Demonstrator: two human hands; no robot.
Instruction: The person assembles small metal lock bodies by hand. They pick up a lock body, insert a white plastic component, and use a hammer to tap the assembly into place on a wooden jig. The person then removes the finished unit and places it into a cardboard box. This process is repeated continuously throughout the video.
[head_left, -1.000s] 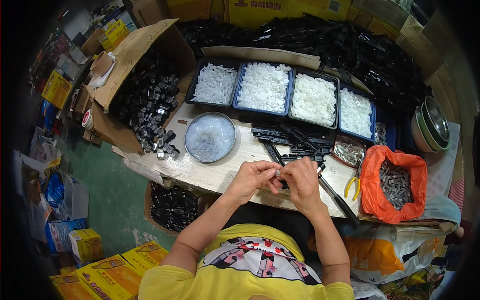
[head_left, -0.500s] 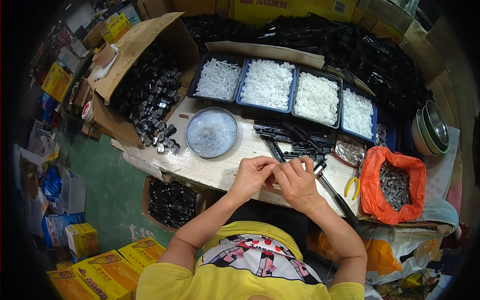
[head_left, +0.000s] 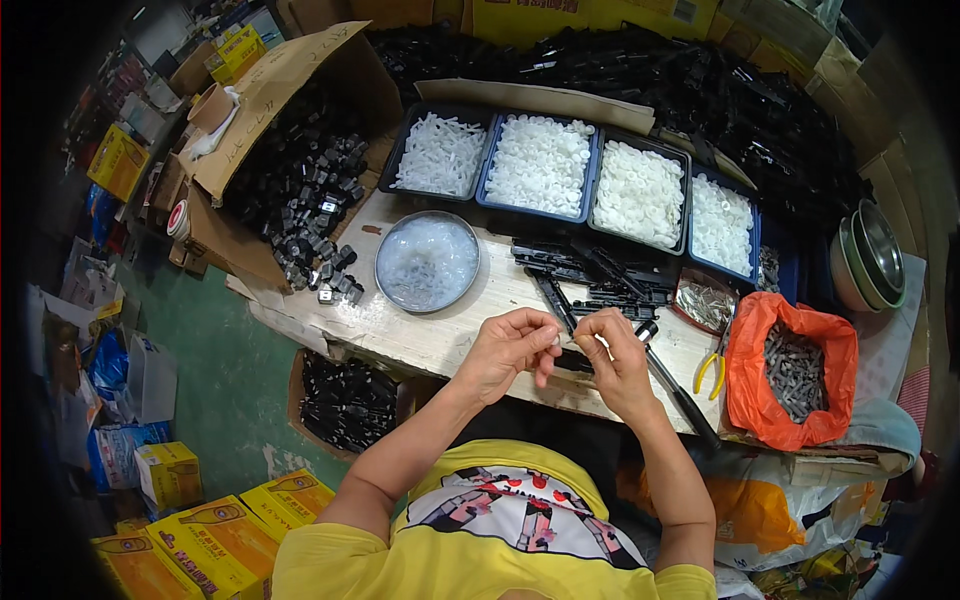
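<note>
moved: hands sit a bit lower and nearer the table edge than 0.5 s ago, same pinch
yellow boxes (head_left: 215,540): floor, lower left, printed sides
carton (head_left: 290,150): open, brown, black parts spilling onto table (head_left: 440,335)
bowl (head_left: 427,262): round, clear, beside carton
trays (head_left: 545,165): four blue, white parts, back row
left hand (head_left: 510,345): fingers pressed together, pinching small white part (head_left: 556,340)
right hand (head_left: 615,360): fingertips closed on same part, over front edge
orange bag (head_left: 790,370): right, metal pieces
room: bare wood between bowl and hands
</note>
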